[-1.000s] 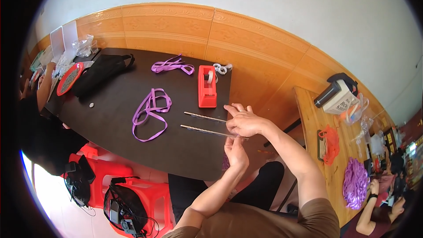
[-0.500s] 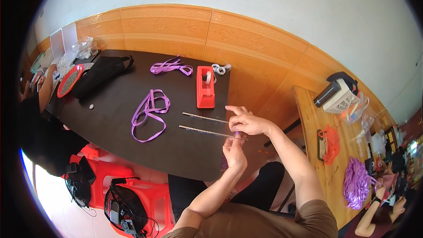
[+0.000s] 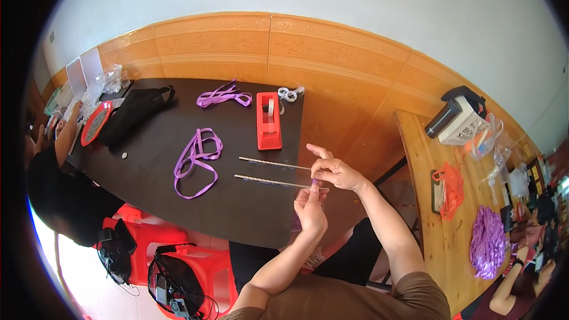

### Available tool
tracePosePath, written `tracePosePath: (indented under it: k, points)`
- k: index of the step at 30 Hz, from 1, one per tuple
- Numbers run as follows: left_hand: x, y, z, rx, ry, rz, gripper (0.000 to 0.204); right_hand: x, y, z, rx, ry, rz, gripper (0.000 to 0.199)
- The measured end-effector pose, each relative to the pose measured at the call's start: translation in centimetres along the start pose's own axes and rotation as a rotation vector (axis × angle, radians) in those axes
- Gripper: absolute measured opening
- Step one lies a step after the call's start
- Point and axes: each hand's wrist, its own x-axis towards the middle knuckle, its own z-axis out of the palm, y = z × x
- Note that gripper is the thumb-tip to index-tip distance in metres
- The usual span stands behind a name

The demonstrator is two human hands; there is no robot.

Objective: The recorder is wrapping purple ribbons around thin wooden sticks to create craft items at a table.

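Two thin metal rods with twisted-looking ends, a far one (image 3: 269, 163) and a near one (image 3: 267, 181), lie side by side on the dark table and reach past its right edge. My left hand (image 3: 310, 210) is closed just below their right ends, thumb up, pinching a bit of purple ribbon (image 3: 315, 182). Right above it my right hand (image 3: 338, 173) pinches at the same spot, one finger stretched out to the far left. Most of this ribbon is hidden by my fingers. A looped purple ribbon (image 3: 198, 163) and a bunched purple ribbon (image 3: 224, 96) lie on the table.
A red tape dispenser (image 3: 269, 127) and scissors (image 3: 287, 95) stand near the table's (image 3: 237, 219) far right corner. At left are a black bag (image 3: 133, 115), a red plate (image 3: 89, 133) and a co-worker's arm (image 3: 68, 133). A wooden table (image 3: 459, 249) at right bears a purple ribbon bundle (image 3: 488, 243).
The view has shifted slightly, so the table and things sit a little lower and further left. Both hands stay together at the rod ends, still pinching the purple ribbon.
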Motion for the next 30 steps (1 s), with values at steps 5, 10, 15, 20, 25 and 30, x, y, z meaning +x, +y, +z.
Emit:
tracePosePath:
  k: [5,10,15,20,25,30]
  points:
    - [-0.1,0.1,-0.1,0.030,-0.010,-0.012,0.014,-0.5,1.1,0.1,0.154,0.025,-0.017,0.007]
    - [0.0,0.1,-0.3,0.025,-0.015,-0.023,0.013,-1.1,1.3,-0.4,0.223,0.124,-0.088,0.006]
    - [0.0,0.3,-0.2,0.036,-0.024,-0.028,0.013,-1.3,-1.7,-0.5,-0.002,0.171,-0.140,0.014]
    - [0.1,0.3,-0.2,0.031,-0.031,-0.011,0.014,-0.3,-4.2,-0.7,-0.539,0.113,-0.237,0.009]
    - [-0.1,0.4,0.0,0.013,-0.033,-0.009,0.015,0.9,-5.2,-0.5,-0.664,0.009,-0.266,0.008]
    - [0.0,0.2,-0.2,0.016,-0.029,-0.025,0.016,1.3,-4.9,-0.2,-0.656,-0.021,-0.248,0.009]
